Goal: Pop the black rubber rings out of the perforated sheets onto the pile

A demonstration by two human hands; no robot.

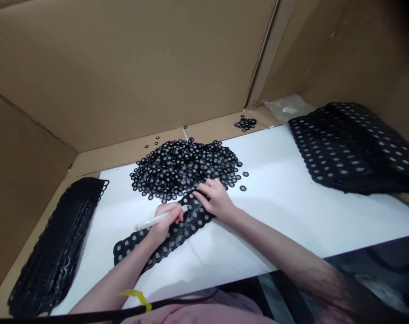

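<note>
My left hand (166, 221) is closed round a slim white pen-like tool (149, 222). Its tip meets a black sheet (175, 240) dotted with rows of pale round spots, which lies slantwise on the white table top. At the sheet's far right end, my right hand (217, 199) grips the edge between thumb and fingers; a small ring there may be hidden by them. Just beyond both hands spreads a big heap of small black rings (184, 164) with pale centres.
On the left lies a long stack of black scalloped pieces (56, 247). A pile of spotted black sheets (342, 144) is at the right, beside a clear plastic bag (288, 107). A small cluster of rings (245, 123) sits near the back. Cardboard walls (140, 76) enclose the table.
</note>
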